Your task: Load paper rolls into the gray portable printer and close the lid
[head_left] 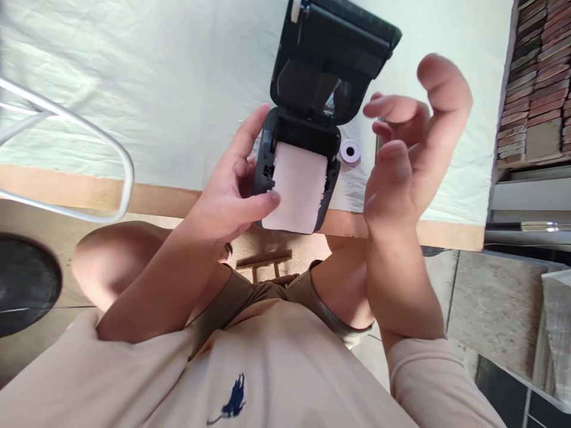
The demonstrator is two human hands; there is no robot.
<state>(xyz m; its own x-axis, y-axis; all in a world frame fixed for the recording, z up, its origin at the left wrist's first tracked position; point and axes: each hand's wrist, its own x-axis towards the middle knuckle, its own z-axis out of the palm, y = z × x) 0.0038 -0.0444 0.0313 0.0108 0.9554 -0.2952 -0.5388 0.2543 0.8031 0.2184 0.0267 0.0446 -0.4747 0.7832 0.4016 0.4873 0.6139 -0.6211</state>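
Sitting at a table (pixel 134 89) covered in a pale, creased cloth, with a wooden edge showing along the near side and tiled floor below. Looping in from the far left, a white cable (pixel 89 128) lying on the cloth and hanging past the edge. Further in, gripping the small black printer (pixel 303 160) at the table's near edge: the left hand (pixel 227 190) closing around its left side, thumb pressing down on the strip of pale paper (pixel 297 190) coming out over the front. Standing open above, the printer's lid (pixel 330 59), tilted back towards the far side. Just right of the printer, lying on the cloth, a small spare paper roll (pixel 350 152), core facing up. Hovering to the right again, the right hand (pixel 410 148), open and holding nothing, fingers loosely curled, apart from the printer. Beyond it, stacked bricks (pixel 544 77) at the far right.

Judging the risks: tearing the already ragged paper edge under thumb pressure, feeding the strip crooked, or tipping the printer off the edge, overhanging as it appears to be.
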